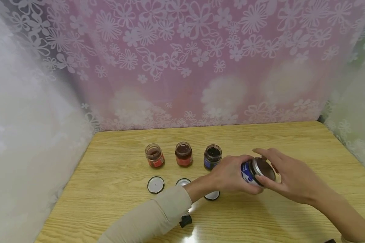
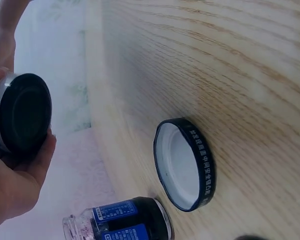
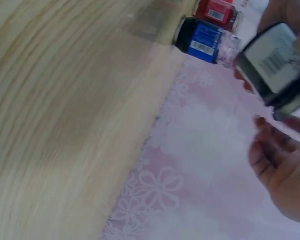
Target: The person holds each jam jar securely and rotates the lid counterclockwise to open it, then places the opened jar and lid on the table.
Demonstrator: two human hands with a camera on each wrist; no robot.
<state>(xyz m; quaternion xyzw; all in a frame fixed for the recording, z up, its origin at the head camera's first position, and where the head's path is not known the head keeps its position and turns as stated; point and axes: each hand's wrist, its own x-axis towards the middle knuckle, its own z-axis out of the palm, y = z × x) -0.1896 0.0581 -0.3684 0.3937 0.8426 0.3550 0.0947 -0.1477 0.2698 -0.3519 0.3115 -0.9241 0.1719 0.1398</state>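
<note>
My left hand (image 1: 231, 173) grips the body of a glass jar (image 1: 247, 172) with a blue and white label, tilted and held above the table. The jar's dark underside (image 2: 25, 112) faces the left wrist camera. On its mouth sits a metal lid (image 1: 265, 169). My right hand (image 1: 292, 177) holds this lid at its rim, thumb on the near side and fingers at the far side. In the right wrist view, some of the right hand's fingers (image 3: 270, 142) stand a little off the jar.
Behind the left hand stand three lidless jars: a blue-labelled one (image 1: 213, 156) and two red-labelled ones (image 1: 184, 157), (image 1: 154, 157) to its left. Three lids lie in front, one in plain sight (image 1: 155, 185), two (image 1: 183, 182), (image 1: 213, 195) partly behind the left arm. A floral curtain (image 1: 182, 67) hangs behind.
</note>
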